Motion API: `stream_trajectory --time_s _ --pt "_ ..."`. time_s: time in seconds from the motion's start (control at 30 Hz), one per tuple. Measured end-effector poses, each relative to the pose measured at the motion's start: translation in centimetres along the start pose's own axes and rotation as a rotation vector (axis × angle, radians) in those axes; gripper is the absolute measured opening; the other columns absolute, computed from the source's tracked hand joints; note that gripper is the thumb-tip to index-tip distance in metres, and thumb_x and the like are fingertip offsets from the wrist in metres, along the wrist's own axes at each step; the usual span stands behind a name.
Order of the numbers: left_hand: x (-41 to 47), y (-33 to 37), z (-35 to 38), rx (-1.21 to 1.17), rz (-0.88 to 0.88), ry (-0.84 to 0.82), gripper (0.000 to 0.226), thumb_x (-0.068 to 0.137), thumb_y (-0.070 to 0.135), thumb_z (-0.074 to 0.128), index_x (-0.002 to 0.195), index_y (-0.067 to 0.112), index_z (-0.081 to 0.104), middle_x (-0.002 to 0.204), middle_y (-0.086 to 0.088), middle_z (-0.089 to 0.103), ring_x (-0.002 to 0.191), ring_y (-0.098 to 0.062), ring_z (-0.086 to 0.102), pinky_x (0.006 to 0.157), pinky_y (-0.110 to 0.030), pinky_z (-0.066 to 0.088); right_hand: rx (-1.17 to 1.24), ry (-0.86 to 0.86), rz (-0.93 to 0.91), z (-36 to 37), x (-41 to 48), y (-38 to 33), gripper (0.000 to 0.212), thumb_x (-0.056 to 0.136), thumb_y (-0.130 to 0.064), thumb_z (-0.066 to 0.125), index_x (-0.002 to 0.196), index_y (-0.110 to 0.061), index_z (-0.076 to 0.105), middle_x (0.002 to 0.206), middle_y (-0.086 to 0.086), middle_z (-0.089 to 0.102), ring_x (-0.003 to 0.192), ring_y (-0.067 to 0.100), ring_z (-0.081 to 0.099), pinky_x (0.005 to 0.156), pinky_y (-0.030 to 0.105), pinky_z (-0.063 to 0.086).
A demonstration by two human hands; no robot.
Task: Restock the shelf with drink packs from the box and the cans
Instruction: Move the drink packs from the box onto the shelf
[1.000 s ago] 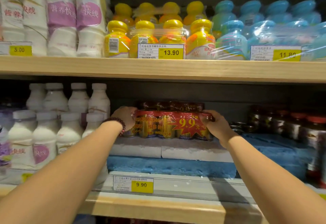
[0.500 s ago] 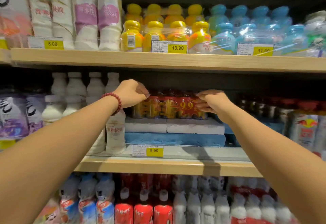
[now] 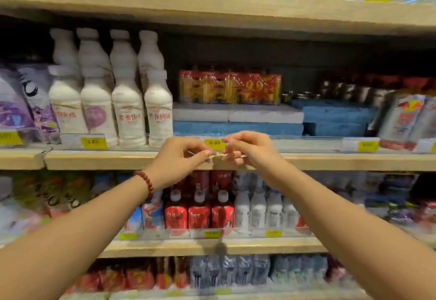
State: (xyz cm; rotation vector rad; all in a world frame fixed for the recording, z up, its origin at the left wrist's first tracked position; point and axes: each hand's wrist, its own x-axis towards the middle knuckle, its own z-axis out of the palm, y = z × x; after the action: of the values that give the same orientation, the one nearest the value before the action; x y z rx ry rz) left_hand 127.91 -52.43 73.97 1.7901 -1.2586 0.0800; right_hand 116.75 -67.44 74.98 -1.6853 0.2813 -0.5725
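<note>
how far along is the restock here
Done: red shrink-wrapped drink pack sits on white foam blocks. In hand: left hand and right hand pinch a small pale strip, blurred. To do: blue foam block beside the pack has bare space; box out of view.

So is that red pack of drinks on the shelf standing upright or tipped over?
Upright. The red pack sits level on the white foam slab, its drinks standing vertical.

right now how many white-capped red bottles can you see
3: left red bottle, middle one, right one, side by side on the lower shelf. More may hide behind.
</note>
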Motion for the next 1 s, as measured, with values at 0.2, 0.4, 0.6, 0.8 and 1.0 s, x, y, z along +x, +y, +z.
stream_trajectory --time_s 0.2,0.4,0.6,0.8,1.0 --pt "-7.5 -7.4 5.7 0.071 -0.117 -0.2 0.007 0.081 0.014 0.068 0.082 0.013 0.075 0.075 -0.001 0.072 0.07 -0.008 0.064 0.067 -0.022 0.048 -0.057 -0.098 0.115 1.2 -4.2 10.1 0.015 0.092 -0.007 0.055 0.086 -0.014 0.066 0.071 0.005 0.068 0.058 0.011 0.064 0.053 0.019 0.05" --pt "-17.6 -18.3 14.1 -0.027 -0.464 -0.381 0.011 0.085 0.011 0.062 0.082 0.009 0.073 0.067 0.003 0.068 0.059 0.001 0.057 0.058 -0.009 0.042 -0.077 -0.12 0.447 1.7 -9.0 26.2 0.013 0.093 -0.011 0.054 0.094 -0.005 0.066 0.078 0.009 0.069 0.061 0.011 0.065 0.061 0.028 0.053" --pt "-28.3 -27.1 22.5 -0.087 -0.742 -0.519 0.015 0.086 0.004 0.058 0.085 0.001 0.072 0.088 -0.014 0.073 0.071 0.002 0.065 0.073 -0.016 0.051 -0.059 -0.014 0.667 2.5 -15.0 40.2 0.015 0.091 -0.006 0.056 0.097 0.002 0.067 0.081 0.011 0.069 0.064 0.013 0.064 0.064 0.026 0.054" --pt "-38.5 -32.6 28.7 -0.062 -1.067 -0.476 0.013 0.085 0.002 0.058 0.088 -0.001 0.07 0.082 -0.004 0.066 0.079 -0.017 0.058 0.065 -0.009 0.039 -0.072 0.091 0.89 3.9 -21.7 52.3 0.011 0.092 -0.002 0.053 0.091 -0.002 0.064 0.053 -0.008 0.068 0.049 0.0 0.063 0.048 0.015 0.051" --pt "-48.7 -38.5 33.6 0.085 -1.184 -0.591 0.019 0.085 0.016 0.061 0.099 0.01 0.072 0.108 -0.011 0.07 0.105 -0.028 0.061 0.088 -0.03 0.044 -0.159 0.051 1.004 5.1 -28.7 63.1 0.009 0.09 -0.007 0.058 0.09 -0.004 0.067 0.085 0.013 0.067 0.066 0.011 0.064 0.062 0.019 0.053"
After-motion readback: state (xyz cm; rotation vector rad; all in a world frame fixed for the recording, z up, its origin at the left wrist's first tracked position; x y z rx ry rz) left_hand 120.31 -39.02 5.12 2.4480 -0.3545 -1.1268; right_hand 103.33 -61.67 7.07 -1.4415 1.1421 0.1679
